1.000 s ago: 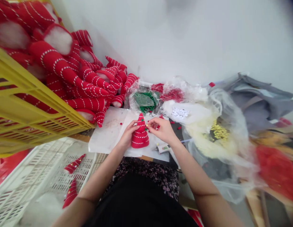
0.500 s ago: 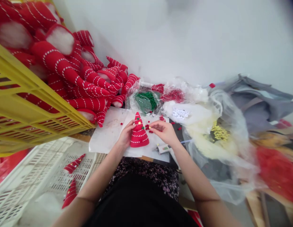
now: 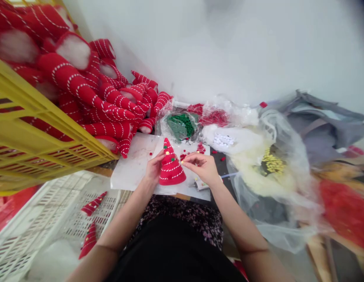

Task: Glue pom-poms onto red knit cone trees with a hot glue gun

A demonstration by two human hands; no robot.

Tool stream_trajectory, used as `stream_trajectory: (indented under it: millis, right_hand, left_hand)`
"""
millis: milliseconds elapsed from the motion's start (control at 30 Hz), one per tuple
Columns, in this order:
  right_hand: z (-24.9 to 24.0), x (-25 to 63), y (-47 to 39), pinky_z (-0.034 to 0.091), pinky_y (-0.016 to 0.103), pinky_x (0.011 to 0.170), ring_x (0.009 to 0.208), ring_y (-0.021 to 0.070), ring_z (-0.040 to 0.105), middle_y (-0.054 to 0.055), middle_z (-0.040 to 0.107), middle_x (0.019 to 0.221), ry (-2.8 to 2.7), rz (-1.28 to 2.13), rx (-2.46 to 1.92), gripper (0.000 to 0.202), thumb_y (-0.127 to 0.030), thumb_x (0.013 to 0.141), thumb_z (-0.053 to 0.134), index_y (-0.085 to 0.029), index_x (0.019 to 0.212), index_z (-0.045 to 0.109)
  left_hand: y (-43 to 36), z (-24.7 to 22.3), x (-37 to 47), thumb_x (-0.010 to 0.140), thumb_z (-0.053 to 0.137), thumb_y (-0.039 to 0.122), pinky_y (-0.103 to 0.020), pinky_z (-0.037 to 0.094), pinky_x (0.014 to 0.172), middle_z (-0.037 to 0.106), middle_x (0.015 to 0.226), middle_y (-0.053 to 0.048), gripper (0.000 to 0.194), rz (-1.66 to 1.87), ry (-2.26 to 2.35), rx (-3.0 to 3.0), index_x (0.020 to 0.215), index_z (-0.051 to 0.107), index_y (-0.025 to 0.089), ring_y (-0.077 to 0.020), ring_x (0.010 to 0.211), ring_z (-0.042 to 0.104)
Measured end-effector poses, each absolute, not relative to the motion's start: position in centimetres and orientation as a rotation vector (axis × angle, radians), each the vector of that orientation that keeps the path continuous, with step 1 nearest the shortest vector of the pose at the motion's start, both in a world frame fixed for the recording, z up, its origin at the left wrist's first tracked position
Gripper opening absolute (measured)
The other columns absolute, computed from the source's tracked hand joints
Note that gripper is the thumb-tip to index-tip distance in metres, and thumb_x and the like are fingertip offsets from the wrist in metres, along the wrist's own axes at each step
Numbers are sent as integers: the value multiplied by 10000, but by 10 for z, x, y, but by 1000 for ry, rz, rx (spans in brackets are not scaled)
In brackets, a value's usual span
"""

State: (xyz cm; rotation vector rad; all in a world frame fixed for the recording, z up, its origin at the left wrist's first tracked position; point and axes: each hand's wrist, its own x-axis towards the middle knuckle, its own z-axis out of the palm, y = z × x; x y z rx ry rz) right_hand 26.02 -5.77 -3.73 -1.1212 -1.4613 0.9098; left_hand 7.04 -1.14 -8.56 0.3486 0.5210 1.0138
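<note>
My left hand (image 3: 154, 166) grips a red cone-shaped hat (image 3: 171, 172) by its left side, its point upward. White twisted cord runs in bands across the hat, and a few green and yellow pompoms sit on its upper half. Pinched at the fingertips of my right hand (image 3: 203, 165) is a small pale yellow pompom (image 3: 182, 161), right beside the hat's right edge. Under my right wrist lies a glue gun (image 3: 201, 183), partly covered. Loose red pompoms (image 3: 201, 147) are scattered on the white paper (image 3: 131, 168) behind the hands.
Left, a yellow crate (image 3: 46, 129) overflows with stuffed red striped pieces (image 3: 78, 86). Below it, a white basket (image 3: 70, 229) holds two decorated cones (image 3: 89, 241). Bags of green pompoms (image 3: 182, 124), red ones (image 3: 214, 117), white ones (image 3: 223, 140) and yellow ones (image 3: 272, 161) line the back and right.
The hat has tilted and turned slightly, its tip shifting left. My right hand has brought the yellow pompom closer to the hat's right edge.
</note>
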Motion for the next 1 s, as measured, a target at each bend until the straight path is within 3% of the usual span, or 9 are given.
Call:
stream_trajectory:
  millis: [267, 400, 533, 633, 733, 867, 1000]
  right_hand:
    - [-45, 269, -53, 509, 311, 645, 723, 184, 644, 59, 759, 890, -1595, 861, -1156, 217, -443, 861, 782, -228, 853, 813]
    - [-42, 294, -50, 471, 292, 681, 708, 180, 651, 28, 743, 793, -1927, 746, -1681, 99, -279, 868, 749, -205, 802, 737]
    - [-43, 300, -48, 385, 278, 616, 751, 227, 672, 46, 726, 740, -2304, 753, -2075, 154, -220, 763, 820, -198, 689, 687]
    - [-45, 298, -43, 373, 266, 602, 740, 228, 671, 46, 718, 712, -2346, 775, -2034, 175, -97, 680, 816, -194, 650, 674]
    - [-42, 297, -38, 411, 256, 648, 757, 204, 679, 41, 735, 748, -2336, 738, -1964, 161, -32, 737, 741, -186, 714, 697]
    - [-25, 288, -46, 493, 265, 684, 690, 164, 667, 9, 743, 787, -2135, 669, -1629, 21, -200, 900, 720, -195, 880, 714]
    - [-18, 262, -62, 520, 281, 687, 675, 159, 650, 9, 733, 778, -2026, 490, -1156, 133, -249, 955, 717, -201, 833, 696]
  left_hand:
    - [-15, -82, 72, 716, 712, 125, -432, 596, 960, 798, 951, -83, 332, 1028, 526, 352, 1046, 700, 168, -313, 1027, 766]
    - [-11, -85, 68, 717, 723, 136, -414, 594, 937, 793, 944, -64, 379, 1066, 577, 380, 1093, 713, 180, -295, 1005, 763]
    - [-9, -86, 69, 713, 740, 146, -393, 589, 899, 789, 923, -41, 366, 1102, 630, 415, 1076, 726, 187, -260, 904, 762]
    - [-9, -87, 72, 691, 765, 162, -393, 581, 895, 786, 903, -30, 363, 1103, 652, 428, 1050, 727, 202, -262, 900, 757]
    - [-10, -86, 74, 654, 801, 182, -375, 570, 859, 773, 861, -21, 362, 1098, 670, 439, 1004, 717, 211, -260, 878, 748]
    - [-12, -79, 76, 647, 828, 205, -299, 527, 722, 745, 810, 9, 337, 1088, 689, 510, 951, 683, 208, -185, 711, 692]
    - [-16, -70, 82, 651, 828, 212, -261, 498, 700, 747, 830, 17, 333, 1101, 703, 594, 938, 660, 203, -156, 704, 671]
